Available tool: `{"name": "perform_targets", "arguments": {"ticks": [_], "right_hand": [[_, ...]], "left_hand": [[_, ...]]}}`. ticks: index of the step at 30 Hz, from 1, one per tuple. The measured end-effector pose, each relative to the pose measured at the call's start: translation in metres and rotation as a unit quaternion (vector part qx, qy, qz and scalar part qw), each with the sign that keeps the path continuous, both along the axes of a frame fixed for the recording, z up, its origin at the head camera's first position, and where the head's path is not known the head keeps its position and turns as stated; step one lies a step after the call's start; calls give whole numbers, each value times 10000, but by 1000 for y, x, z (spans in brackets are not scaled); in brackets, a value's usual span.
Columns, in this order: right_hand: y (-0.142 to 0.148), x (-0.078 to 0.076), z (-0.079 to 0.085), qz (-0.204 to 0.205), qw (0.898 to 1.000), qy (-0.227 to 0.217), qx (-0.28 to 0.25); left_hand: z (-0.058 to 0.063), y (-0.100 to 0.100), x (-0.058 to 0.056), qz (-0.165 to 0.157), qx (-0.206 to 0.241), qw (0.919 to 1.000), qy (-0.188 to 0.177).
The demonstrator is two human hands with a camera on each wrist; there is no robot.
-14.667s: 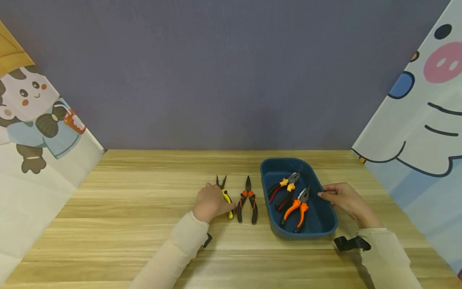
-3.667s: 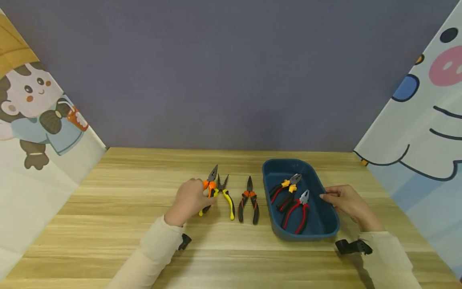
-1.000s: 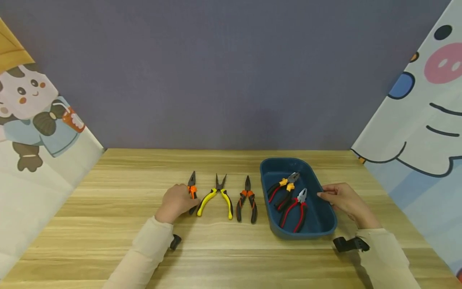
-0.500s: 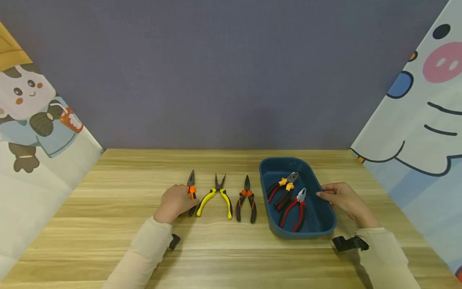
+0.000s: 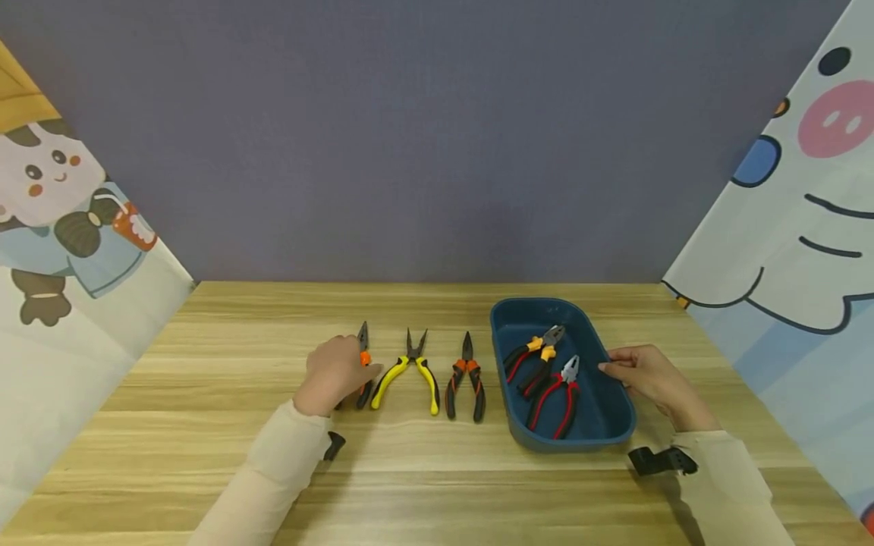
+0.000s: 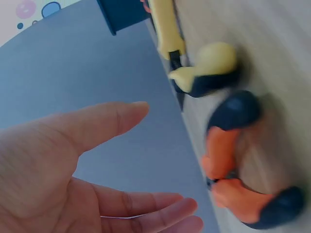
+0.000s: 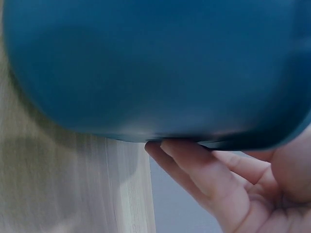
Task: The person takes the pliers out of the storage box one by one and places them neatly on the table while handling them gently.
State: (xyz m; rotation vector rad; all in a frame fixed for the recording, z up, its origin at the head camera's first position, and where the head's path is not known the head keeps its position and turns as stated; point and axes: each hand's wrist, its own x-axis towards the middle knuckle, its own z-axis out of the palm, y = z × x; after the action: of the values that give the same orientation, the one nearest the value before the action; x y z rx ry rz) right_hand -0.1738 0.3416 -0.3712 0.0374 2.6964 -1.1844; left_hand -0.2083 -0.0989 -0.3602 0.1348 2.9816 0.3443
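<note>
In the head view my left hand [image 5: 334,371] hovers over long-nose pliers with orange-and-black handles [image 5: 365,358], partly covering them. The left wrist view shows its thumb and fingers [image 6: 141,208] spread, with the orange pliers' handles [image 6: 221,153] lying apart from them on the table. Just right of these lie yellow-handled long-nose pliers [image 5: 391,376], jaws spread, then black-and-orange long-nose pliers [image 5: 480,388]. My right hand [image 5: 658,383] pinches the right rim of a dark blue plastic bin [image 5: 611,413]; in the right wrist view its fingers [image 7: 194,170] press against the wall.
Inside the bin lie combination pliers with yellow-and-black handles [image 5: 536,364] and ones with red-and-black handles [image 5: 570,406]. A grey panel [image 5: 437,152] rises behind the wooden table [image 5: 423,485], with cartoon-printed sheets [image 5: 82,220] at both sides.
The orange pliers went from the bin to the left end of the row, carried by my left hand, which has just let go and risen slightly. My right hand stays on the bin.
</note>
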Motion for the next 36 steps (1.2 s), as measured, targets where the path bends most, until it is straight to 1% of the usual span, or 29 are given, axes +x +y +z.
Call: {"name": "perform_targets", "arguments": {"ticks": [4, 7, 10, 14, 17, 20, 23, 25, 27, 33, 36], "right_hand": [[0, 0, -1, -28, 10000, -20, 5], [0, 0, -1, -29, 10000, -15, 25], [0, 0, 0, -12, 10000, -2, 32], [0, 0, 1, 7, 10000, 8, 8], [0, 1, 1, 2, 10000, -22, -37], [-1, 0, 1, -16, 10000, -55, -73], [-1, 0, 0, -48, 9999, -36, -87], [-1, 0, -1, -46, 9999, -20, -101], [-1, 0, -2, -51, 9999, -12, -96], [0, 1, 1, -12, 10000, -10, -19], [0, 2, 1, -17, 10000, 12, -8]], "left_hand": [[9, 8, 0, -143, -30, 9999, 89], [16, 15, -1, -201, 37, 9998, -1], [21, 23, -1, -294, 12, 9996, -24], [22, 36, -1, -483, -20, 9987, 150], [23, 45, 1, -614, 146, 9975, 306], [26, 52, 3, -738, 415, 9952, 481], [29, 59, 4, -921, 527, 9922, 657], [30, 64, 4, -1038, 608, 9904, 684], [30, 68, 2, -1147, 599, 9892, 690], [32, 82, 0, -1331, 696, 9865, 649], [33, 89, -1, -1413, 590, 9857, 702]]}}
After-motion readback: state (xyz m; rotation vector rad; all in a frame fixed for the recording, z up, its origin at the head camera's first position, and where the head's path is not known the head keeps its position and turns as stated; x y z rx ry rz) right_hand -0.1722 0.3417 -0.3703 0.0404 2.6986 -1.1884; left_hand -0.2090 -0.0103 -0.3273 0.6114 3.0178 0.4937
